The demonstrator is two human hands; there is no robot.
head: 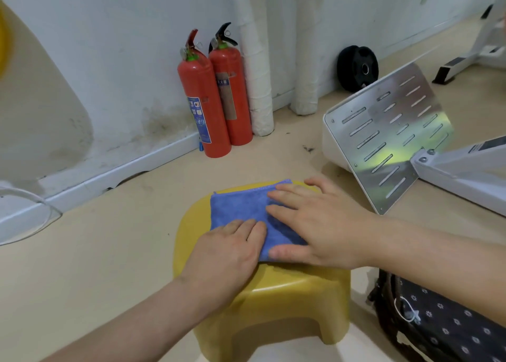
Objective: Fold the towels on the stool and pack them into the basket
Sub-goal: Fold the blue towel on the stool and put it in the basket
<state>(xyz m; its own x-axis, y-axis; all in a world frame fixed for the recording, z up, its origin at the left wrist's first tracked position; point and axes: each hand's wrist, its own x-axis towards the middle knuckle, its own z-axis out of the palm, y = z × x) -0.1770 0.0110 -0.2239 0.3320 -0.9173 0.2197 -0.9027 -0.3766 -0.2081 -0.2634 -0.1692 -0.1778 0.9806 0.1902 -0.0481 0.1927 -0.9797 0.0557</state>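
Floor (115,252): beige, smooth, small dark debris far centre.
Wall (123,46): white, stained and mouldy low down, white skirting.
Fire extinguishers (216,93): two, red, upright against wall.
Pipes (257,60): white-wrapped, vertical.
Weight plate (357,68): black, leaning on wall.
Metal plate (388,134): slotted, tilted, right.

the towel (241,211) lay on the stool (273,287), both hands flat on it; the basket (443,326) sat right of the stool, two extinguishers (213,99) behind.
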